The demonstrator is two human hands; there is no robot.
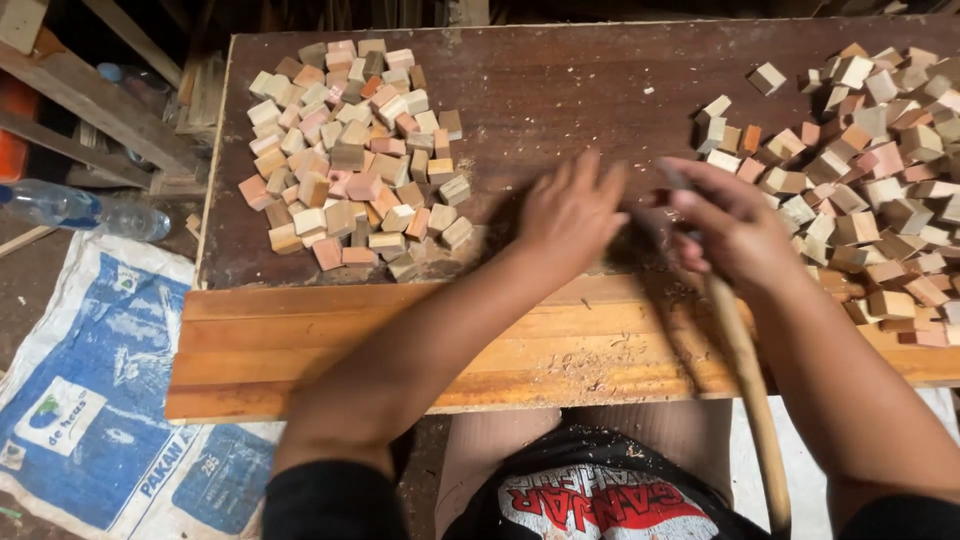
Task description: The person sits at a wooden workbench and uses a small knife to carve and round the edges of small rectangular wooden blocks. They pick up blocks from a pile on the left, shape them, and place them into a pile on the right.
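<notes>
My left hand (568, 212) rests palm down on the dark brown board (560, 90), fingers together; anything beneath it is hidden. My right hand (728, 225) is closed around a tool with a long pale wooden handle (748, 380) that runs back toward my lap; its tip points at my left hand. A pile of small wooden cubes (350, 160), tan, pink and orange, lies to the left. A larger heap of cubes (870, 170) spreads to the right, just beside my right hand.
An orange-brown plank (330, 350) with wood shavings lies along the near edge. A clear plastic bottle (85, 210) and a blue-and-white sack (90, 400) are on the floor at left. Wooden slats (90, 100) lean at the upper left.
</notes>
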